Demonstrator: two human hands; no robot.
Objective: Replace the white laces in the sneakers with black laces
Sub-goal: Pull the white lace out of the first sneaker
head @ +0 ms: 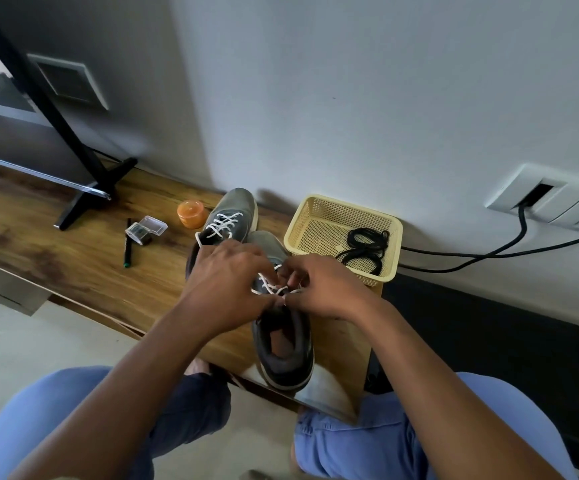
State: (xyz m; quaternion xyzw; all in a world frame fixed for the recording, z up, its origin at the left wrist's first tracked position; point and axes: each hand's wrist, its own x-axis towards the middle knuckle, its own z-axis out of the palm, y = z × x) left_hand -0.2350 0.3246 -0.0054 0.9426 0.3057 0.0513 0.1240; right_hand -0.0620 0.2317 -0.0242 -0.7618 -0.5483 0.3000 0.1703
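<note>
Unlacing is the step in hand: on the desk (83, 268), the far sneaker (231, 216) is fully laced in white, while the left hand (227, 289) and right hand (322, 289) pinch the white lace (270, 287) over the near sneaker (283, 351). Next, I judge, pull it free, then fetch the black laces (364, 249) from the yellow basket (341, 202).
</note>
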